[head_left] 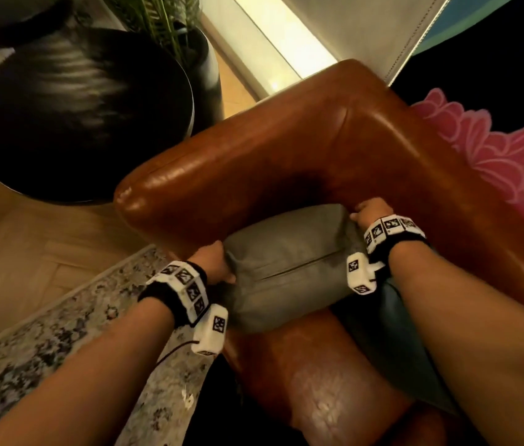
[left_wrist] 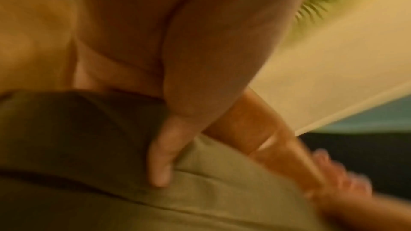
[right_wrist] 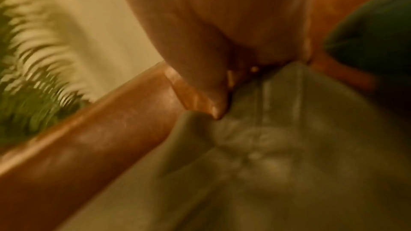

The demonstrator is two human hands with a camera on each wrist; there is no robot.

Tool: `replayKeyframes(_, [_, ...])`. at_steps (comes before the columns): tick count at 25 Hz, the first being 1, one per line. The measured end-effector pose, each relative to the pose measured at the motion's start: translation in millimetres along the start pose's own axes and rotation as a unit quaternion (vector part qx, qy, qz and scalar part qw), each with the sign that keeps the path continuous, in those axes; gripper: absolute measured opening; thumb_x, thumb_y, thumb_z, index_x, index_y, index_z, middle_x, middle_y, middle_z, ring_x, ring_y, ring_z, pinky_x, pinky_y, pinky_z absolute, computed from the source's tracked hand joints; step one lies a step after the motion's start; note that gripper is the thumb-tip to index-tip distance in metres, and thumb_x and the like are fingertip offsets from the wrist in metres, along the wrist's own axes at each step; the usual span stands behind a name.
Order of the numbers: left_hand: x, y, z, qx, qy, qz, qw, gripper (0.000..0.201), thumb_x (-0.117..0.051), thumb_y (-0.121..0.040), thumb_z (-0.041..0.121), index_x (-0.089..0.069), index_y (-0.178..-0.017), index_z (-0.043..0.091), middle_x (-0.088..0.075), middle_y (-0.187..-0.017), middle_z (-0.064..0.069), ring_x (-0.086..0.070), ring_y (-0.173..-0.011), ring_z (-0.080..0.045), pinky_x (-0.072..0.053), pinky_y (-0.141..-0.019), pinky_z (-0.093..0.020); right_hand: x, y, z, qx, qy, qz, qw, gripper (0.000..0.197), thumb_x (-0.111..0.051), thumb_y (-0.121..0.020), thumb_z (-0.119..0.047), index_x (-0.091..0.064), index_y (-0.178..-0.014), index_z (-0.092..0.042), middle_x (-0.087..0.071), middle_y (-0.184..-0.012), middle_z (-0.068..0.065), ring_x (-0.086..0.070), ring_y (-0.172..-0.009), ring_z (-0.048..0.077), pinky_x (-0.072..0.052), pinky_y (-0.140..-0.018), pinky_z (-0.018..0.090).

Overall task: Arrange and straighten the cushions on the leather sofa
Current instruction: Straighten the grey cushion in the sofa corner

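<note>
Against the sofa (head_left: 286,149) arm, both hands grip an unlabelled grey cushion (head_left: 286,268).

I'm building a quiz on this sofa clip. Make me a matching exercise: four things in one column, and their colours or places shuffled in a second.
Things:
1. cushion held by both the left hand and the right hand
2. second cushion
3. sofa
4. round table

Descriptions:
A. glossy brown leather
B. dark teal, under the right forearm
C. black, on the floor beside the sofa arm
D. grey-green, set in the sofa's corner

Pairs: 1-D, 2-B, 3-A, 4-C
</note>
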State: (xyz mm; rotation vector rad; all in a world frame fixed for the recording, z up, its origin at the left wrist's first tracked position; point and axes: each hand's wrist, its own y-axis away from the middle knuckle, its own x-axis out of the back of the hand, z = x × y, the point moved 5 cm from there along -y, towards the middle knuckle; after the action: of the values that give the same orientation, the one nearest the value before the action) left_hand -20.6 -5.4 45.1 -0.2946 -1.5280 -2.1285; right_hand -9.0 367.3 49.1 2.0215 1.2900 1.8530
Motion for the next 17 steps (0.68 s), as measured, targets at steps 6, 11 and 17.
replayKeyframes(6, [31.5,-6.2,10.8,-0.134,-0.03,0.107,0.985,0.04,-0.057,-0.097,0.041,-0.063,-0.12,0.01,-0.066,-0.119,-0.01,-0.062,-0.11,-0.028,-0.046,-0.087,-0.035,61.2,-7.6,-77.8,0.263,-0.104,0.14,0.949,0.021,-0.062,-0.091,-0.021,-0.075,-0.107,-0.015,-0.074,-0.112,0.009,-0.065,-0.112,0.026,-0.042,-0.096,0.023])
replayKeyframes(11, [-9.8,-15.1,39.2,-0.115,-0.116,-0.081,0.983,0.049,-0.054,-0.096,0.05,-0.064,-0.116,0.007,-0.067,-0.12,-0.013,-0.064,-0.101,-0.025,-0.041,-0.08,-0.025,-0.9,50.4,-39.7,0.14,-0.028,0.197,0.97,0.062,-0.04,-0.1,-0.046,-0.025,-0.156,-0.026,-0.015,-0.166,0.008,-0.006,-0.152,0.039,-0.004,-0.119,0.06])
replayKeyframes(17, [-20.4,-49.3,83.0,-0.113,0.0,0.069,0.991,0.087,-0.031,-0.092,0.072,-0.012,-0.158,0.019,-0.008,-0.166,-0.01,-0.008,-0.152,-0.035,-0.012,-0.122,-0.054,-110.8,87.1,-4.2,0.211,0.123,0.067,0.967,0.075,-0.019,-0.098,-0.064,0.003,-0.16,-0.028,0.014,-0.167,0.002,0.016,-0.152,0.034,0.007,-0.12,0.06])
